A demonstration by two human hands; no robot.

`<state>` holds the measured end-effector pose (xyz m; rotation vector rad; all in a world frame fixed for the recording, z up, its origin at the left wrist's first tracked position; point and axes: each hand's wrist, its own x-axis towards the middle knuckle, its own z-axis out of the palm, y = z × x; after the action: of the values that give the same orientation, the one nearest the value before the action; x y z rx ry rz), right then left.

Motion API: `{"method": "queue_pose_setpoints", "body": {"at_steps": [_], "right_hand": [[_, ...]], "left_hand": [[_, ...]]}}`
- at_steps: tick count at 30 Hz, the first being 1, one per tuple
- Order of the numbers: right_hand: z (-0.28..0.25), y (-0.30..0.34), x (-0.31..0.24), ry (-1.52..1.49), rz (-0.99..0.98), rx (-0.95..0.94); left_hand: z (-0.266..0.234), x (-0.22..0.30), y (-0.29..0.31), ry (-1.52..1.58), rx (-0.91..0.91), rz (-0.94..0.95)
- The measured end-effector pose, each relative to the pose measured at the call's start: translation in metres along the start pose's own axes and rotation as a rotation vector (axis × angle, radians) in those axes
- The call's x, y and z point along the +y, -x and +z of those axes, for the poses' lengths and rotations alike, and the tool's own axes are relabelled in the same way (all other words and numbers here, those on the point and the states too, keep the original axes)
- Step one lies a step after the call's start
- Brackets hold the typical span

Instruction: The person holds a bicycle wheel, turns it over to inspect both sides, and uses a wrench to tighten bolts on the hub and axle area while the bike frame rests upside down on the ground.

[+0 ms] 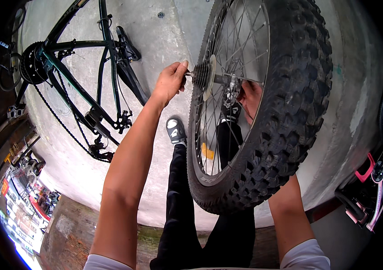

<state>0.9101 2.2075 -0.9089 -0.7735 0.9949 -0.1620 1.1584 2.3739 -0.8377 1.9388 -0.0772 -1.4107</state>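
Observation:
A bicycle wheel with a knobby black tyre (290, 90) stands upright in front of me, its axle running left to right. My left hand (171, 82) is closed in a pinch on the axle end beside the cassette (201, 75). On the opposite side of the hub, my right hand (250, 100) shows partly through the spokes. Its fingers are bent at the axle's other end, next to the brake disc (232, 85); the rim and tyre hide the rest of it. A yellow reflector (207, 151) sits among the lower spokes.
To the left a dark green bicycle frame (72, 86) lies with its chain (56, 116) and rear derailleur (99, 149) hanging loose. My shoe (176, 129) rests on the concrete floor (155, 180). A pink and white bicycle (382, 180) is at the far right.

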Motion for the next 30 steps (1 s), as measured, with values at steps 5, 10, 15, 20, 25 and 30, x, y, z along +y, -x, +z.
{"method": "queue_pose_setpoints", "body": {"at_steps": [5,10,15,20,25,30], "right_hand": [[0.014,0.011,-0.008,-0.014,0.074,0.108],[0.043,0.019,-0.058,0.397,0.119,0.153],[-0.077,-0.061,-0.128,1.486,-0.427,0.48],[-0.149,-0.144,-0.199,1.829,-0.668,0.53],[-0.194,-0.124,-0.188,1.53,0.028,0.638],[0.004,0.039,-0.191,0.045,-0.17,0.249]], "left_hand": [[0.012,0.036,0.056,0.097,0.456,0.347],[0.024,0.135,0.206,-0.094,0.524,0.995],[0.042,0.148,0.231,-0.753,0.181,0.95],[0.039,0.194,0.256,-0.841,0.394,0.793],[0.051,0.171,0.246,-0.793,0.437,0.708],[0.052,0.181,0.24,-0.761,0.419,0.714]]}}
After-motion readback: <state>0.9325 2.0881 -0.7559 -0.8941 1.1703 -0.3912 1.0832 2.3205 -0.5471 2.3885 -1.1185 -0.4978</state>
